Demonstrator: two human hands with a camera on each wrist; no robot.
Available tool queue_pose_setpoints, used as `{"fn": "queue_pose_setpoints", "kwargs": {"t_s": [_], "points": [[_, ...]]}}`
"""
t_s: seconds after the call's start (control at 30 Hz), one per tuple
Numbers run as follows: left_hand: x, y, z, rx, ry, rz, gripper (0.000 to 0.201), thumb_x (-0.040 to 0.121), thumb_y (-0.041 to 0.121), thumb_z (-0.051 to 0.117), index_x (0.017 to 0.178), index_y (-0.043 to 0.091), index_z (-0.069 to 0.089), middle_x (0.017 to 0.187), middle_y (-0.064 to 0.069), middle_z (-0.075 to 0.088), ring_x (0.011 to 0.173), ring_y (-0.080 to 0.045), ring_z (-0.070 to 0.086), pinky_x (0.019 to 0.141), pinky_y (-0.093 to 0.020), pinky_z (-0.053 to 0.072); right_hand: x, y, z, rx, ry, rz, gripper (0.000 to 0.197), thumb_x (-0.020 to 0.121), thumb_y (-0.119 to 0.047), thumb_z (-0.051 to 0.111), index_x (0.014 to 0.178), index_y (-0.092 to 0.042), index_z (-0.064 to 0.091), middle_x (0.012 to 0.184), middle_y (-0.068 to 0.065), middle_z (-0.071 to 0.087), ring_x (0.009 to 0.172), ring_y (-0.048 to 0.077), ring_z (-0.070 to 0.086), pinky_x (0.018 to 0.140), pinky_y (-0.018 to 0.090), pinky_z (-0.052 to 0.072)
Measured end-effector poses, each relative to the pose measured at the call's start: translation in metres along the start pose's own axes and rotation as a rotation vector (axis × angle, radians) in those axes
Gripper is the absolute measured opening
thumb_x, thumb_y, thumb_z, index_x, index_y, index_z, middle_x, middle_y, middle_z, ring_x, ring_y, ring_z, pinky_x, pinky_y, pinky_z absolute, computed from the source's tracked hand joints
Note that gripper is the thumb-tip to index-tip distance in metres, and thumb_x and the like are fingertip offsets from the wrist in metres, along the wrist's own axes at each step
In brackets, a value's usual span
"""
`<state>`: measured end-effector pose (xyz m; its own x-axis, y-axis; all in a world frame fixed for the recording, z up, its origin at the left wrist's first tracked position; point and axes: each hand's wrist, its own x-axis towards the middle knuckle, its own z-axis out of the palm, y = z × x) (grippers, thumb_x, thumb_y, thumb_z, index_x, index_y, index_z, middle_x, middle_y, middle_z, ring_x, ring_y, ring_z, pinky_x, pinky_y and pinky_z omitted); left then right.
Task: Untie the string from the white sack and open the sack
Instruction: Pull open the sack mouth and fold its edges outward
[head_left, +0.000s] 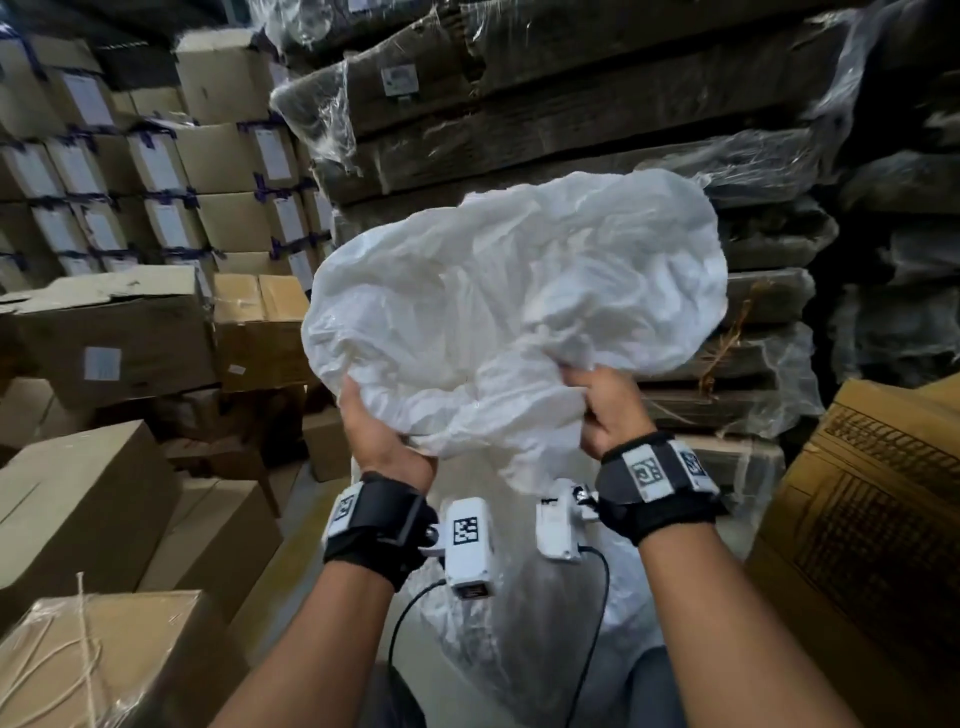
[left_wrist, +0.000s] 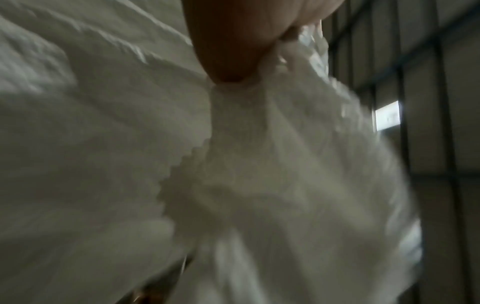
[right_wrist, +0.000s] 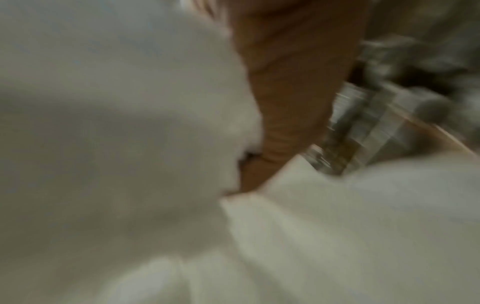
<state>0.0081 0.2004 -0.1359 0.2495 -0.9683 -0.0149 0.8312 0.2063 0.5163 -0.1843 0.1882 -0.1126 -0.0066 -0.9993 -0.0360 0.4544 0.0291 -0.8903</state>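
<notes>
The white sack stands in front of me, its crumpled woven top billowing wide and lifted between my hands. My left hand grips the near left edge of the sack mouth, and my right hand grips the near right edge. In the left wrist view a finger pinches bunched sack fabric with a zigzag-cut rim. The right wrist view is blurred; a finger lies against the white cloth. No string shows on the sack in any view.
Stacked cardboard boxes fill the left side, and one near box is tied with pale twine. Plastic-wrapped flat cardboard bundles rise behind the sack. A printed carton stands close on the right. Floor space around the sack is narrow.
</notes>
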Motion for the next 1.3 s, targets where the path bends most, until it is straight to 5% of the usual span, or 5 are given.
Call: {"fn": "queue_pose_setpoints", "kwargs": {"t_s": [0.53, 0.77, 1.03, 1.17, 1.3], "points": [[0.020, 0.065, 0.018, 1.568, 0.157, 0.710, 0.088, 0.081, 0.068, 0.065, 0.148, 0.021, 0.032, 0.153, -0.011, 0.035, 0.138, -0.031, 0.037, 0.108, -0.047, 0.038, -0.003, -0.015, -0.043, 0.461, -0.083, 0.071, 0.055, 0.064, -0.034, 0.067, 0.114, -0.010, 0.071, 0.115, 0.019, 0.071, 0.108, 0.037, 0.066, 0.092, 0.059, 0.051], [0.094, 0.052, 0.042, 2.205, -0.047, 0.079, 0.085, 0.080, 0.046, 0.075, 0.146, 0.004, 0.041, 0.143, -0.018, 0.053, 0.126, -0.036, 0.055, 0.098, -0.039, 0.047, 0.010, 0.011, -0.072, 0.559, -0.844, -0.123, 0.067, 0.099, -0.029, -0.001, 0.153, 0.010, 0.008, 0.162, 0.027, 0.006, 0.152, 0.035, 0.003, 0.120, 0.045, -0.005], [0.104, 0.082, -0.007, 1.486, -0.167, -0.039, 0.042, 0.088, 0.035, 0.074, 0.102, -0.004, 0.073, 0.107, -0.023, 0.074, 0.107, -0.040, 0.069, 0.097, -0.056, 0.052, 0.010, -0.029, -0.119, -0.692, 0.735, -0.176, 0.045, 0.072, -0.013, 0.065, 0.116, -0.010, 0.058, 0.119, 0.013, 0.065, 0.102, 0.030, 0.064, 0.085, 0.030, 0.049], [0.103, 0.076, -0.006, 1.244, -0.025, -0.015, 0.051, 0.091, 0.051, 0.066, 0.097, 0.001, 0.070, 0.106, -0.019, 0.073, 0.097, -0.031, 0.070, 0.084, -0.043, 0.059, -0.024, -0.067, -0.071, -0.898, 0.614, -0.997, 0.045, 0.083, -0.018, 0.054, 0.127, -0.015, 0.059, 0.128, 0.009, 0.061, 0.119, 0.025, 0.054, 0.098, 0.033, 0.043], [0.089, 0.065, 0.003, 1.126, 0.024, 0.025, 0.054, 0.095, 0.052, 0.060, 0.106, 0.001, 0.070, 0.108, -0.014, 0.072, 0.103, -0.030, 0.068, 0.096, -0.047, 0.054, 0.021, -0.068, -0.035, -1.310, 0.429, -0.371, 0.111, 0.073, -0.078, 0.061, 0.155, -0.019, 0.014, 0.160, 0.017, 0.025, 0.141, 0.038, 0.033, 0.111, 0.054, 0.033]]}}
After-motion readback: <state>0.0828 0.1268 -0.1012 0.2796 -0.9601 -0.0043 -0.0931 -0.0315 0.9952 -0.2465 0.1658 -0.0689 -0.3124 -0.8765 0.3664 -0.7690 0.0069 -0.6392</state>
